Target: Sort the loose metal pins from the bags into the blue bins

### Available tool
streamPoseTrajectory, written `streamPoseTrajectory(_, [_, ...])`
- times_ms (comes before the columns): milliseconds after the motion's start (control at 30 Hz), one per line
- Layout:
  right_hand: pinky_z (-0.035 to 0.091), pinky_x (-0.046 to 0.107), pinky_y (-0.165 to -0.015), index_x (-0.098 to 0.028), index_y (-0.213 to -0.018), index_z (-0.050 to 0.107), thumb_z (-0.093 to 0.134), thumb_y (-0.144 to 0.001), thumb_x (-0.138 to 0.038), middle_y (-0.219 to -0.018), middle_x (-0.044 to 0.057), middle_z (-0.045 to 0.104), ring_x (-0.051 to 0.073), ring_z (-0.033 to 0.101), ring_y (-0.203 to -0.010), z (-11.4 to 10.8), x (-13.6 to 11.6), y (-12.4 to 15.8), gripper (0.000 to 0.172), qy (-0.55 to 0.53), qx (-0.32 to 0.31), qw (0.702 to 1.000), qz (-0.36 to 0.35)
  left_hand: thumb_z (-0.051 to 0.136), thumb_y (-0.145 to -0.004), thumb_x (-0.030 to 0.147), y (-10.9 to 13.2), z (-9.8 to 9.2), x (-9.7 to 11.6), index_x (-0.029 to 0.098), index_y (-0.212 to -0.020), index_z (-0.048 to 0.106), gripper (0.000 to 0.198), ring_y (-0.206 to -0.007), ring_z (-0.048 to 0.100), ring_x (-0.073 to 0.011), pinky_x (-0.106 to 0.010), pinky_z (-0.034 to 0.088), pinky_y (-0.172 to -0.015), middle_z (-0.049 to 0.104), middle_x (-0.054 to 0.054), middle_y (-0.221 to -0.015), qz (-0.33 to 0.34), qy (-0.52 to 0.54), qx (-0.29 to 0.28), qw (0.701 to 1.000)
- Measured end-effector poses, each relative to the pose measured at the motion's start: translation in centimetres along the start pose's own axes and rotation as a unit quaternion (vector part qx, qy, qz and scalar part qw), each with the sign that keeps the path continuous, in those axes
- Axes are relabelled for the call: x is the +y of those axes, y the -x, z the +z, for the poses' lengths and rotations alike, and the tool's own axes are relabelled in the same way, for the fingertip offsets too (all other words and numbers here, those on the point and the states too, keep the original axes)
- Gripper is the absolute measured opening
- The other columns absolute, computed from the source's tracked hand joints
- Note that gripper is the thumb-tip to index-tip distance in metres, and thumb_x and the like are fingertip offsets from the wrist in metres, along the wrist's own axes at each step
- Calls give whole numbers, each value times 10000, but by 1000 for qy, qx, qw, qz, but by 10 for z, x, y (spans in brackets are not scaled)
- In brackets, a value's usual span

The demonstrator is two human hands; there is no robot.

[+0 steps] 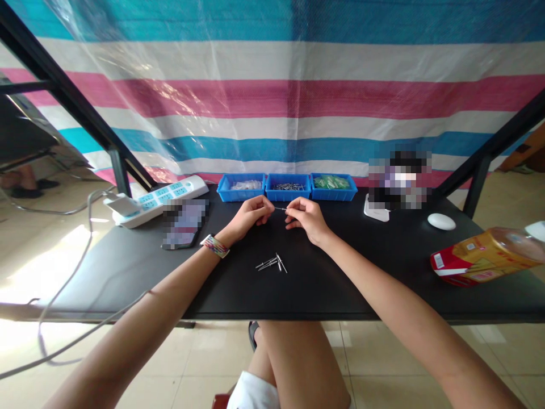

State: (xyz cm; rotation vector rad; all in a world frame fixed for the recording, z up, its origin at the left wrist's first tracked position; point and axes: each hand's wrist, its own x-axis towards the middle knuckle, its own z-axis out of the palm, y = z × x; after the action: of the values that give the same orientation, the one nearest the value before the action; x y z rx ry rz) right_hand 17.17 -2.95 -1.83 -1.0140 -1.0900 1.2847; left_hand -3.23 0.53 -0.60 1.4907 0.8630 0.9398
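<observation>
My left hand and my right hand meet over the black table, just in front of the blue bins. Both are pinched on a thin metal pin that spans the small gap between their fingertips. A small pile of several similar pins lies on the table nearer to me. A colourful woven band is on my left wrist.
Three blue bins stand at the back: one with clear pieces, one with metal pins, one with green pieces. A power strip and a phone lie at the left; a white mouse and a tipped bottle at the right.
</observation>
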Motion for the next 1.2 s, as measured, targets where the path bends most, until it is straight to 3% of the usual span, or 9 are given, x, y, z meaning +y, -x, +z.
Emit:
streamPoseTrajectory(167, [689, 318, -675, -200, -890, 702, 838, -738, -335, -842, 12, 743, 144, 711, -659, -2, -4, -11, 245, -53, 100, 991, -64, 746, -818, 411, -3, -2, -4, 174, -861, 610, 277, -516, 521, -94, -210, 323, -468, 608, 12, -689, -17, 31, 5, 999])
streamPoseTrajectory(267, [672, 316, -643, -197, -1078, 742, 791, -777, -326, -1081, 69, 806, 146, 737, -662, -8, -7, -15, 331, -32, 94, 994, -39, 748, -822, 418, -4, -2, -6, 171, -864, 611, 286, -514, 522, -90, -208, 322, -466, 601, 17, -688, -18, 31, 4, 999])
streamPoseTrajectory(333, [602, 273, -536, -192, -1110, 758, 754, -797, -334, -1003, 59, 809, 133, 701, -579, -13, -11, -13, 344, 30, 67, 997, -18, 748, -825, 418, -4, -2, -6, 170, -867, 611, 286, -512, 519, -87, -205, 316, -466, 596, 20, -683, -18, 31, 2, 999])
streamPoseTrajectory(400, [494, 233, -456, -183, -1024, 778, 733, -819, -365, -823, 22, 765, 111, 621, -491, -16, -16, -9, 278, 114, 8, 993, -28, 747, -824, 415, -4, -3, -5, 170, -874, 613, 283, -512, 518, -88, -205, 312, -467, 593, 21, -679, -20, 30, 2, 999])
streamPoseTrajectory(467, [423, 224, -452, -176, -883, 773, 757, -818, -389, -704, -5, 703, 102, 564, -479, -16, -24, -1, 223, 196, -108, 974, -37, 748, -821, 412, -3, -3, -5, 170, -879, 617, 280, -511, 515, -91, -208, 309, -466, 592, 21, -673, -20, 28, 1, 999])
streamPoseTrajectory(567, [400, 231, -525, -177, -706, 712, 839, -775, -373, -625, -24, 647, 110, 551, -547, -13, -35, 13, 243, 299, -300, 906, -21, 746, -823, 412, -3, -3, -5, 174, -871, 615, 276, -508, 500, -92, -214, 303, -465, 585, 22, -666, -17, 23, 1, 1000])
streamPoseTrajectory(633, [391, 241, -567, -183, -656, 681, 862, -763, -328, -610, -33, 635, 115, 554, -579, -9, -40, 24, 256, 362, -356, 861, -17, 740, -823, 413, -3, -3, -5, 175, -867, 613, 274, -514, 500, -94, -216, 299, -466, 584, 19, -672, -15, 20, -1, 1000])
streamPoseTrajectory(967, [328, 276, -616, -230, -791, 654, 830, -810, -266, -780, -26, 715, 137, 594, -675, 10, -46, 48, 181, 544, -273, 791, -57, 726, -818, 390, -1, -1, 1, 170, -855, 616, 248, -510, 493, -95, -218, 295, -470, 575, 15, -661, -13, 3, -4, 1000])
streamPoseTrajectory(1200, [353, 266, -627, -235, -810, 673, 741, -770, -135, -841, -18, 737, 143, 627, -713, 8, -48, 48, 128, 534, -274, 799, -43, 721, -821, 378, 0, 0, 3, 166, -859, 622, 238, -520, 499, -97, -212, 304, -476, 577, 12, -662, -14, -6, -8, 1000])
